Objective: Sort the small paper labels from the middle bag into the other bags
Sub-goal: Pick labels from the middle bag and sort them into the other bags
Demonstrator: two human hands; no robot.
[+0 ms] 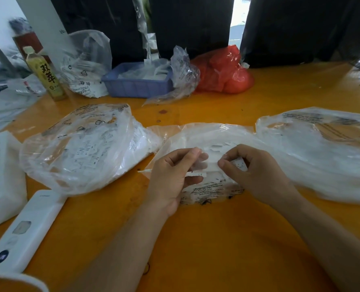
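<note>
Two bare hands meet over the middle clear plastic bag (206, 142), and both grips are narrow, each holding paper. The left hand (170, 175) pinches a small white paper label (196, 173) between thumb and fingers; the right hand (257, 171) curls its fingers round a few more printed white labels (238, 164) just beside it. Both sit at the near mouth of the middle bag, where the remaining labels lie in a loose white heap.

To the left lies a crumpled clear bag of sorted labels (78, 148); to the right, another wide clear bag (322, 150). All three rest on the orange bench (206, 239).

The likely slip, as I judge it, is two thin labels clinging together, so that one size goes into the wrong bag. The print is too small here to read, so a misread size is another risk. A loose label could also slide off and end up on the bench.
</note>
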